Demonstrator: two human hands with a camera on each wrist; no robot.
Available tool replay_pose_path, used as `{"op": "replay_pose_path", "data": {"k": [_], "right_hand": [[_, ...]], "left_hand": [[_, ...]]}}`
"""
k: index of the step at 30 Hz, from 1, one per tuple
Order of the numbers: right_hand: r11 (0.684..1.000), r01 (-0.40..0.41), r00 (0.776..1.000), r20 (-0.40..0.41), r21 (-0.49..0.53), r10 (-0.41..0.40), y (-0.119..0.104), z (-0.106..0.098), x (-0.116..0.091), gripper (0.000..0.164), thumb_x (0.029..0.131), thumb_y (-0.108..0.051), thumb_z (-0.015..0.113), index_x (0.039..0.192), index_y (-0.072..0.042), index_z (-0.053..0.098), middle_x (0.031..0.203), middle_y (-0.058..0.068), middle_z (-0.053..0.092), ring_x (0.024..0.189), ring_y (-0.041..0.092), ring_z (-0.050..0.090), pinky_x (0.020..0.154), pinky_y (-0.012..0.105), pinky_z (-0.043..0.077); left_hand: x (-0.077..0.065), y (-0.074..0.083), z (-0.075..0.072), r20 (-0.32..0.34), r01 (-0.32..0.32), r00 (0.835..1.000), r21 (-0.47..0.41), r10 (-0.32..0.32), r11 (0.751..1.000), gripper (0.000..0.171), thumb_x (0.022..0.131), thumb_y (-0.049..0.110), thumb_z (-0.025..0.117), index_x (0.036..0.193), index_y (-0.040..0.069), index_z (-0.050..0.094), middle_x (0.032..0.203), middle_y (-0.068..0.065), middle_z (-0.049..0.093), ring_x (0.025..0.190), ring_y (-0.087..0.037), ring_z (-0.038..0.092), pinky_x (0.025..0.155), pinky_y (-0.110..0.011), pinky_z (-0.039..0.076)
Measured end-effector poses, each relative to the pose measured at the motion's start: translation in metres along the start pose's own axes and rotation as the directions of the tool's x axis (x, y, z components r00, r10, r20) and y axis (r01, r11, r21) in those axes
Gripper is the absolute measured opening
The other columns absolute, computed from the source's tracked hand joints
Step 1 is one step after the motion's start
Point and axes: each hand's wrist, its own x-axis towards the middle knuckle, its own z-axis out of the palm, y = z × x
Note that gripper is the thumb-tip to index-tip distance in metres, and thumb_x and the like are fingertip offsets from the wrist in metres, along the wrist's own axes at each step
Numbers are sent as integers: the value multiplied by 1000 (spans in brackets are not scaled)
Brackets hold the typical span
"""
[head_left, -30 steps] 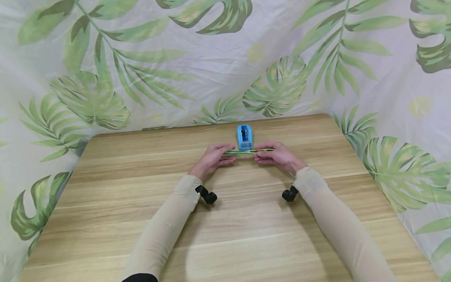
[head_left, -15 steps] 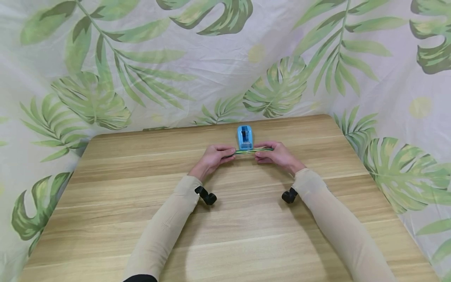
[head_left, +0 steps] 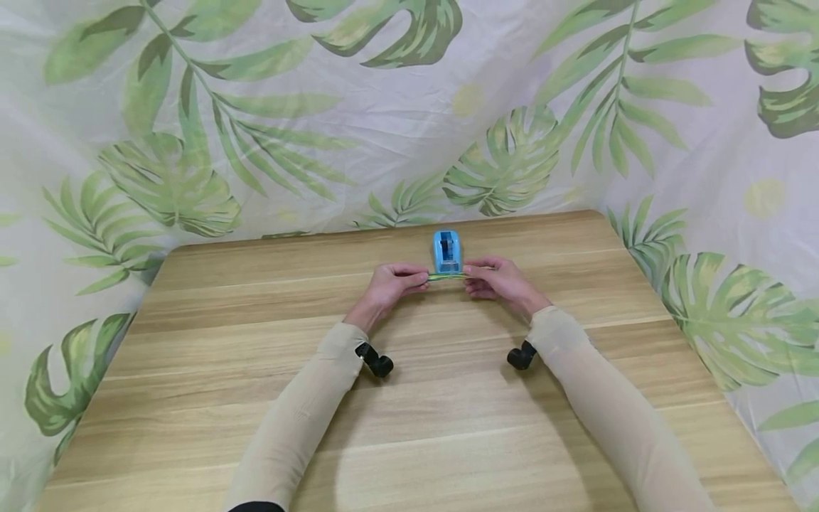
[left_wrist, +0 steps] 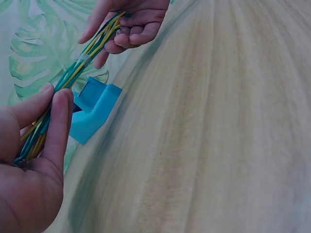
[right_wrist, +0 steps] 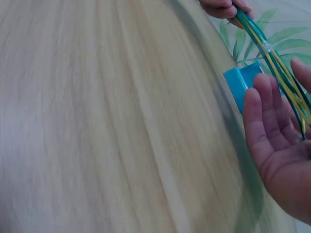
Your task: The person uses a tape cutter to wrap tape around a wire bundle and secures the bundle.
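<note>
Green and yellow wires (left_wrist: 73, 73) form a long bundle stretched between my two hands, with a clear band of tape (right_wrist: 267, 47) around its middle. My left hand (head_left: 392, 284) pinches one end between thumb and fingers; part of that end is hidden in the palm. At the other end is my right hand (head_left: 502, 279). Its fingers (right_wrist: 265, 104) are fairly straight and the thumb stands apart from them, the wires passing between. Just behind the bundle, a blue tape dispenser (head_left: 446, 249) stands on the table, its toothed cutter (left_wrist: 83, 86) facing the wires.
The wooden table (head_left: 409, 427) ends a short way behind the dispenser, against a leaf-print cloth (head_left: 397, 128). Black cameras (head_left: 377, 363) on both wrists hang inward over the tabletop.
The right hand's thumb and fingers have shifted on its end of the bundle, and less wire shows past them. The left fingers have closed in on their end. The dispenser stays put.
</note>
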Motion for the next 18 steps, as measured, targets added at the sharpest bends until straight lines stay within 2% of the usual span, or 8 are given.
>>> {"op": "replay_pose_path", "data": {"k": [4, 11, 14, 18], "right_hand": [[992, -95, 995, 7, 80, 95, -1, 0, 1, 47, 102, -24, 62, 137, 5, 50, 105, 20, 68, 78, 18, 69, 81, 35, 59], [966, -225, 974, 33, 125, 223, -2, 1, 1, 51, 104, -34, 57, 140, 0, 48, 92, 8, 68, 72, 14, 66, 71, 28, 58], [956, -255, 967, 41, 143, 251, -1, 1, 4, 42, 105, -33, 57, 133, -3, 51, 84, 5, 68, 67, 13, 65, 66, 27, 58], [946, -273, 962, 49, 174, 269, 2, 0, 7, 22, 105, -25, 57, 115, -5, 56, 77, 4, 67, 62, 12, 63, 62, 25, 56]], "left_hand": [[-2, 0, 1, 12, -42, 999, 39, 41, 998, 24, 87, -14, 69, 111, -18, 67, 94, -20, 74, 75, -20, 73, 80, -35, 59], [-5, -2, 0, 48, -115, 993, 125, 109, 986, 24, 86, -13, 72, 110, -18, 67, 97, -18, 74, 76, -17, 73, 80, -34, 59], [-5, -3, -2, 59, -136, 990, 167, 127, 977, 23, 86, -10, 74, 108, -16, 70, 98, -17, 75, 78, -16, 73, 80, -33, 59], [-5, -4, -3, 62, -152, 988, 195, 142, 969, 21, 86, -9, 75, 105, -15, 71, 99, -17, 75, 80, -15, 73, 80, -32, 59]]}}
